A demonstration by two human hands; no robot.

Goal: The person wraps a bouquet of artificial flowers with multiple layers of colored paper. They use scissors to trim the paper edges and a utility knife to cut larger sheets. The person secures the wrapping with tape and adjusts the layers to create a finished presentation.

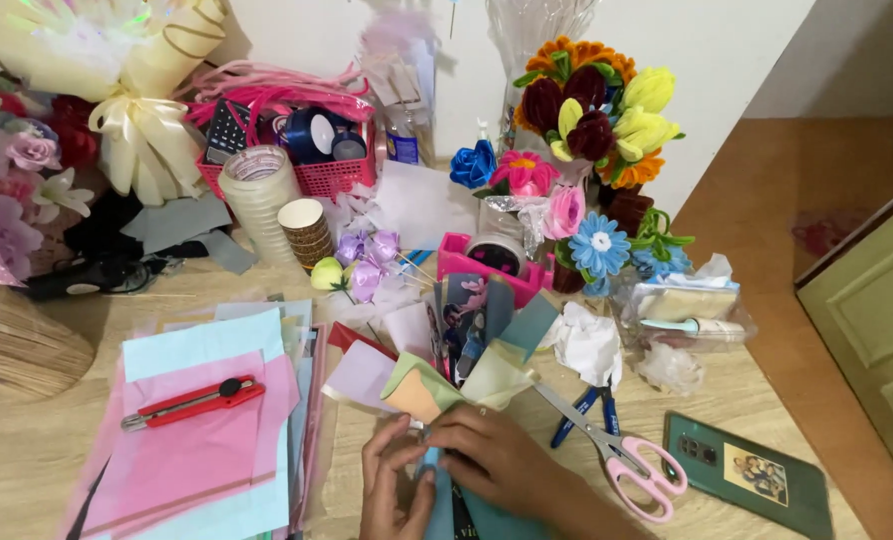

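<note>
1. At the far left a woven basket [12,345] sits on the wooden tabletop [27,450], below a heap of wrapped bouquets tied with a cream ribbon bow [142,135].
2. Just right of it lies a stack of pink and pale blue paper sheets [202,440], with a red utility knife [195,401] resting flat on top.
3. Behind the stack stand a tall roll of clear tape [259,195], a short stack of brown paper cups [307,230] and a pink mesh basket [317,170] filled with ribbon spools.
4. Small lilac fabric flowers [367,260] lie in front of the cups.
5. At bottom centre the left hand [395,490] presses against the lower end of a paper bouquet [467,350], a fan of folded sheets in green, peach, lilac and printed patterns that spreads up and away from the hands.
6. The left grip is partly closed, fingers curled against the stem of the bouquet.
7. The right hand [502,465] lies over the same stem, its grip closed round it, touching the left hand.
8. Right of the hands, pink-handled scissors [617,450] lie shut on the tabletop, beside blue-handled pliers [587,410] and crumpled white tissue [589,345].
9. Behind these stands a bunch of fuzzy-wire flowers [597,120] in yellow, maroon, orange and blue.
10. Far right, a green-cased phone [747,475] lies flat near the tabletop's edge.
</note>
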